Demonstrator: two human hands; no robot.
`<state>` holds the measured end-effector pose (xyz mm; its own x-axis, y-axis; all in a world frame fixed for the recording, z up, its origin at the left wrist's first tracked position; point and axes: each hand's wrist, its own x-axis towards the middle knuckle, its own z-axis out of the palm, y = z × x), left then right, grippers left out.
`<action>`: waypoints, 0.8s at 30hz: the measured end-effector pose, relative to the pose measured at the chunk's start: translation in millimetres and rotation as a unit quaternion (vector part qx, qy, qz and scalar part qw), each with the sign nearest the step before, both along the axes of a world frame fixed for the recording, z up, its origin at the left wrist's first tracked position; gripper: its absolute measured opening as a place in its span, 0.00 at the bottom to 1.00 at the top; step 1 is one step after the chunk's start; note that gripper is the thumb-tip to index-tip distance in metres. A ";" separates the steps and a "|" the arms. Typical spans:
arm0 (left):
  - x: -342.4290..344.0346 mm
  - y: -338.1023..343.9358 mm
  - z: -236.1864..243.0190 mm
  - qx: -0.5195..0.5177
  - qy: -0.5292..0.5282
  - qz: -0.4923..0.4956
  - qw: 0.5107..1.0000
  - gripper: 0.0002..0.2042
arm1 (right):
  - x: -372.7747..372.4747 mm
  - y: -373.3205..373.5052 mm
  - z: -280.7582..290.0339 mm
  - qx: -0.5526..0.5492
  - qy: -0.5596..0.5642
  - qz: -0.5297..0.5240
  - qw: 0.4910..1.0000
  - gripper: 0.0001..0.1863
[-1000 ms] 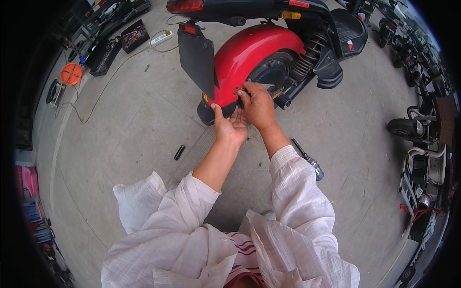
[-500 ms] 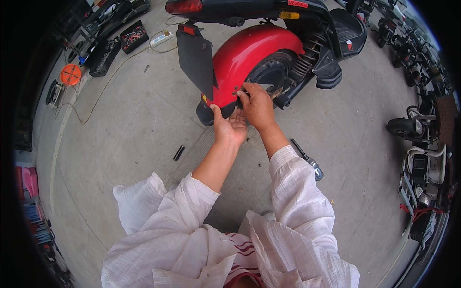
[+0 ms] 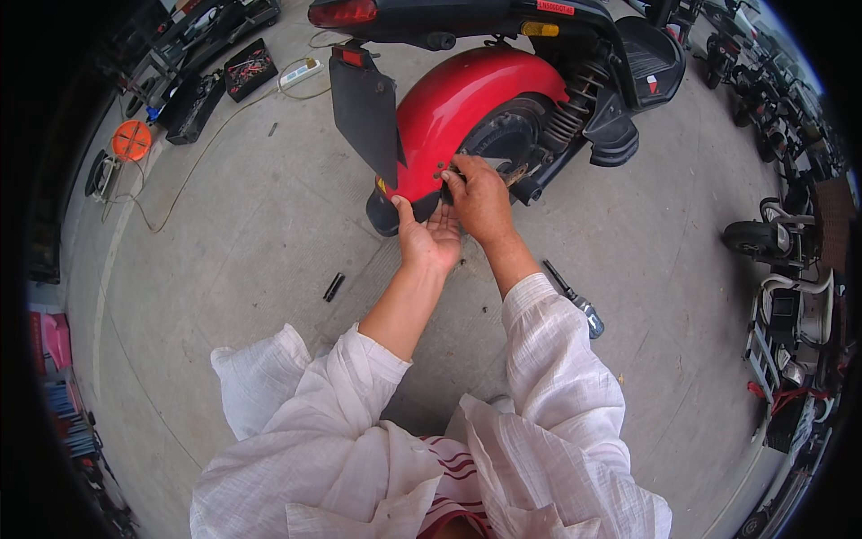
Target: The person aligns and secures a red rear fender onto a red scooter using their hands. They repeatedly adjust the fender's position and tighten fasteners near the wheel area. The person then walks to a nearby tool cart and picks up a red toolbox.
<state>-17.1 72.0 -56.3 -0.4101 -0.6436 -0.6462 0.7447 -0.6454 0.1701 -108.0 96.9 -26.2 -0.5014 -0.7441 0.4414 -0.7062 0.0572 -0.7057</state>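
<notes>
Red fender (image 3: 449,99): far, over the rear wheel (image 3: 505,135); likely light, stiff, slick; best held low.
Left hand (image 3: 426,238): clamped around its lower end.
Right hand (image 3: 483,198): at its edge; cannot tell whether closed.
Power tool (image 3: 586,311): nearer, right.

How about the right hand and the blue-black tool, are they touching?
Apart. The head view shows grey floor between the right hand, at the red fender, and the blue-black tool.

Fender (image 3: 453,94) over wheel (image 3: 501,135), shock absorber (image 3: 582,90) at right, power tool (image 3: 590,316) on floor (image 3: 224,269)
</notes>
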 end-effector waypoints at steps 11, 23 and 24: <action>-0.4 -0.5 2.2 0.013 -0.002 0.004 1.000 0.30 | -0.6 0.5 0.5 0.007 0.004 0.000 1.000 0.12; -0.7 -0.4 3.1 0.018 -0.010 0.001 1.000 0.31 | -1.2 -0.1 -1.7 0.005 0.001 0.001 1.000 0.12; -0.4 -0.4 3.2 0.016 -0.005 0.003 1.000 0.31 | -0.8 -0.1 -1.6 0.004 0.002 0.000 1.000 0.12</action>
